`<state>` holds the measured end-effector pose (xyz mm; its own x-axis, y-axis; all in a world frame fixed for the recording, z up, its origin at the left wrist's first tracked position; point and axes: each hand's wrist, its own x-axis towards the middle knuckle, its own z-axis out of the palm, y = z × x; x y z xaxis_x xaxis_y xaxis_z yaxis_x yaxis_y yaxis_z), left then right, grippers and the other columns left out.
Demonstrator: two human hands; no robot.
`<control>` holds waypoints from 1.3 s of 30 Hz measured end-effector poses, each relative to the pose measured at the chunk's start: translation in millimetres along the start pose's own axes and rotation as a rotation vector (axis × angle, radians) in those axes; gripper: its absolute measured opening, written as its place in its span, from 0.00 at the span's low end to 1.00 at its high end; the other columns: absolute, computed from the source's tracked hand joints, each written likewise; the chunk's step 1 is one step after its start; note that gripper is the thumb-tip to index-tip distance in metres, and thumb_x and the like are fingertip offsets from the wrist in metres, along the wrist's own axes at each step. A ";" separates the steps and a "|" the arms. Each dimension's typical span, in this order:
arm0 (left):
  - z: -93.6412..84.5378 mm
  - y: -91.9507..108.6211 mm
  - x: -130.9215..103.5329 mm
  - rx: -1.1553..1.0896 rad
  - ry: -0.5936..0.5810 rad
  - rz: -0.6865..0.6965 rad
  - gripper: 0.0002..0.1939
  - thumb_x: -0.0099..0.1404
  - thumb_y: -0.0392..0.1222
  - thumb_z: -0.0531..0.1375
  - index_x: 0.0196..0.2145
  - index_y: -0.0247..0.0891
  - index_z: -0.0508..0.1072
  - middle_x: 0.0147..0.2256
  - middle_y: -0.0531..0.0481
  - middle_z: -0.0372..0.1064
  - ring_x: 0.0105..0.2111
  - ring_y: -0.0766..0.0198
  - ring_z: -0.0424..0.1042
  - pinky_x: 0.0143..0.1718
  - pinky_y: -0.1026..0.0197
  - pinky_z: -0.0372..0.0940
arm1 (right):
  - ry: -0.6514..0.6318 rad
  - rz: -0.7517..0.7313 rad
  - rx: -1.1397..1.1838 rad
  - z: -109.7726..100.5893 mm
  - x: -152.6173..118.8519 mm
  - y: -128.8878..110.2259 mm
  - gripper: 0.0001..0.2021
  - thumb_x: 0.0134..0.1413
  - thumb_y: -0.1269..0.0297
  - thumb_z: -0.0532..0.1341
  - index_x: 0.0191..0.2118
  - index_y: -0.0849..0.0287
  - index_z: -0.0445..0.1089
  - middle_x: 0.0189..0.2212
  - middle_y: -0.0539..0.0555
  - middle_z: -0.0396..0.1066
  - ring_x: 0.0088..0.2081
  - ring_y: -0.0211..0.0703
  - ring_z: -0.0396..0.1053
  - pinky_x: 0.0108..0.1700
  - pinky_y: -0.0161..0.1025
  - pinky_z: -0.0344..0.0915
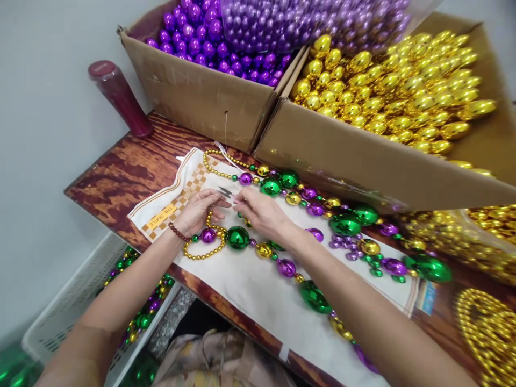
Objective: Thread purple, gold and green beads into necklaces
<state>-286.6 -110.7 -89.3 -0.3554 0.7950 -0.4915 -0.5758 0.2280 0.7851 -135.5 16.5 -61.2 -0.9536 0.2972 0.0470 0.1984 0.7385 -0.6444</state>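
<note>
My right hand is closed around small thread snips, whose dark blades point toward my left hand. The left fingers are pinched together at the gold end of a bead necklace. A gold loop hangs below that hand, with a purple bead near the wrist. From there the green, purple and gold strand runs under my right forearm across a white cloth. Behind both hands lies a second bead strand with its own gold loop. Exactly what the left fingertips grip is partly hidden.
Cardboard boxes of purple beads and gold beads line the table's back. A red-purple bottle stands back left. Below the left edge sits a white basket of necklaces. Gold bead strands lie at right.
</note>
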 end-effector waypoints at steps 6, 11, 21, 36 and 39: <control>-2.0 -3.9 -1.3 0.040 0.047 0.064 0.11 0.60 0.43 0.67 0.31 0.33 0.70 0.27 0.50 0.76 0.16 0.73 0.69 0.16 0.72 0.60 | -0.030 0.235 0.008 -0.4 -5.1 5.9 0.20 0.59 0.67 0.62 0.56 0.58 0.59 0.37 0.54 0.75 0.34 0.45 0.72 0.36 0.38 0.63; -4.9 -4.0 -6.3 0.098 0.041 0.102 0.14 0.59 0.47 0.68 0.31 0.32 0.73 0.25 0.51 0.74 0.16 0.73 0.69 0.17 0.72 0.61 | -0.108 0.274 -0.469 -29.6 -4.0 10.3 0.15 0.65 0.67 0.56 0.55 0.61 0.67 0.52 0.63 0.73 0.48 0.55 0.73 0.40 0.42 0.65; -1.5 -3.3 -8.7 0.194 0.031 0.139 0.15 0.57 0.49 0.68 0.30 0.33 0.73 0.24 0.51 0.74 0.17 0.73 0.68 0.18 0.70 0.62 | -0.179 0.267 -0.584 -13.6 11.2 3.7 0.16 0.71 0.66 0.49 0.54 0.61 0.70 0.48 0.63 0.73 0.43 0.52 0.74 0.37 0.41 0.62; -7.1 0.8 -20.4 0.930 0.118 0.351 0.11 0.63 0.48 0.60 0.34 0.38 0.76 0.29 0.54 0.76 0.26 0.66 0.74 0.31 0.63 0.67 | 0.588 0.688 0.023 -87.4 -221.4 65.8 0.19 0.55 0.52 0.63 0.48 0.59 0.73 0.39 0.56 0.76 0.37 0.47 0.72 0.39 0.42 0.68; -4.6 3.8 -19.9 1.201 0.154 0.417 0.11 0.66 0.49 0.57 0.35 0.42 0.75 0.27 0.58 0.75 0.28 0.66 0.73 0.34 0.64 0.65 | 0.679 0.873 0.051 -95.4 -306.7 78.6 0.20 0.51 0.51 0.65 0.46 0.59 0.73 0.40 0.56 0.76 0.39 0.49 0.73 0.40 0.44 0.69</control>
<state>-285.1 -128.3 -78.2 -0.4755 0.8738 -0.1020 0.5937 0.4043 0.6957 194.2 41.1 -53.4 -0.1652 0.9854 -0.0405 0.7178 0.0920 -0.6901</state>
